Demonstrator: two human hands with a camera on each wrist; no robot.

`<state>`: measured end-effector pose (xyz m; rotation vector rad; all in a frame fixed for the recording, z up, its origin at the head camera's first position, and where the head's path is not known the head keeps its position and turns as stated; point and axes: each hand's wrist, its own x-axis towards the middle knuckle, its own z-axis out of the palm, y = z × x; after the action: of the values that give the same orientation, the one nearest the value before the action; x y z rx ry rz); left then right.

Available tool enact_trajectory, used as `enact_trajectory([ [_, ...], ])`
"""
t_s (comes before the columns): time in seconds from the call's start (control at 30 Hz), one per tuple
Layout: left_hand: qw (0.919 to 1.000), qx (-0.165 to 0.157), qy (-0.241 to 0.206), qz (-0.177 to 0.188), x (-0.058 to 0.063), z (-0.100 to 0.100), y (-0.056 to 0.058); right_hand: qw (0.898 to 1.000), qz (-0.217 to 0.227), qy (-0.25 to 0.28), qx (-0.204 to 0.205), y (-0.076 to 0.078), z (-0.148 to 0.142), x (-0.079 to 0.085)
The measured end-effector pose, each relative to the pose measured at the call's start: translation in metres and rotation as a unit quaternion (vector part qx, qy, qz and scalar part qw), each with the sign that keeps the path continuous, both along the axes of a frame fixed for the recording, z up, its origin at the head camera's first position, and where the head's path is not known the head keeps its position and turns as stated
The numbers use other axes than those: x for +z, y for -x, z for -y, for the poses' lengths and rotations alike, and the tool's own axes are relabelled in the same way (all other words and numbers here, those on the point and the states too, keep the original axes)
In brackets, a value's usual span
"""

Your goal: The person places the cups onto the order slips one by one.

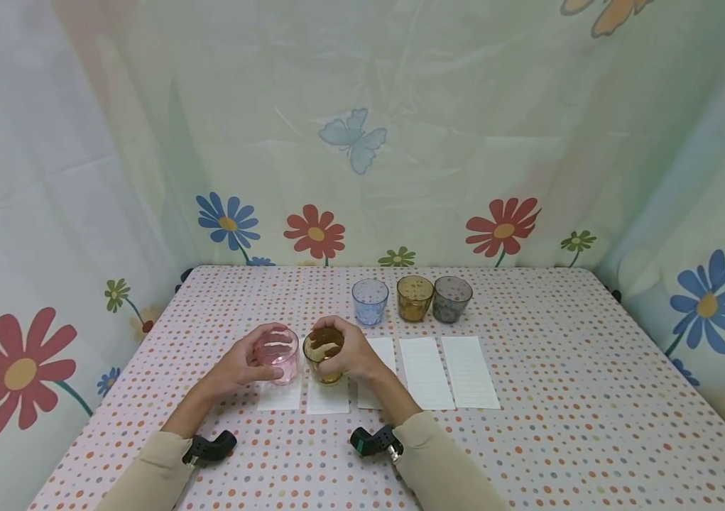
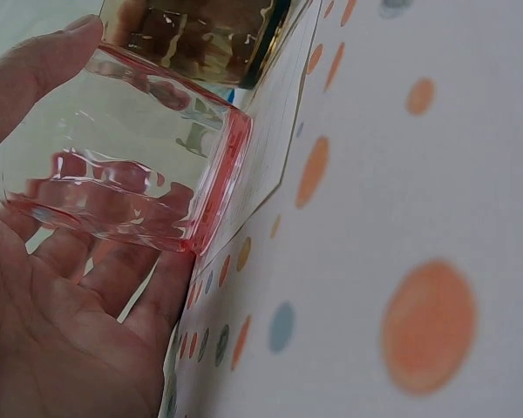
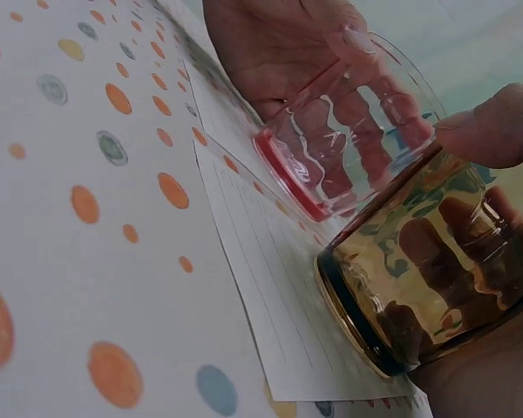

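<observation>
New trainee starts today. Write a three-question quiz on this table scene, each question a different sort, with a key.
1. True or false: the left hand grips the pink glass.
2. Which glass does the right hand hold? A blue, B amber, C grey.
3. How many glasses stand untouched in the far row?

Key:
1. True.
2. B, the amber glass.
3. Three: blue glass, second amber glass, grey glass.
</observation>
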<state>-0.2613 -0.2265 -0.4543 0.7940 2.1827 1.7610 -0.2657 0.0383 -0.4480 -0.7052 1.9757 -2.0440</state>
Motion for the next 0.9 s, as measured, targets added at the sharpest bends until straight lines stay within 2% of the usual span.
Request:
enact_trajectory([
  [0.13, 1.0, 0.0, -0.008, -0.005, 0.001, 0.002, 0.0, 1.0, 0.0, -0.004, 0.017, 0.002, 0.0, 0.001],
  [0.47, 0.9991, -0.027, -0.034, 0.001, -0.007, 0.001, 0.003, 0.998, 0.03, -0.023, 0.05, 0.004, -0.011, -0.001],
  [0.53, 0.9986, -0.037, -0.039, -0.007, -0.009, 0.001, 0.002, 0.998, 0.037, -0.026, 0.053, 0.004, -0.013, -0.001],
  [0.67, 0.998, -0.044, -0.043, -0.015, -0.009, 0.001, 0.002, 0.996, 0.051, -0.018, 0.065, 0.005, -0.015, -0.002],
  [0.9, 0.998, -0.043, -0.042, -0.016, -0.007, 0.001, 0.002, 0.994, 0.04, 0.014, 0.096, 0.007, -0.019, -0.002],
])
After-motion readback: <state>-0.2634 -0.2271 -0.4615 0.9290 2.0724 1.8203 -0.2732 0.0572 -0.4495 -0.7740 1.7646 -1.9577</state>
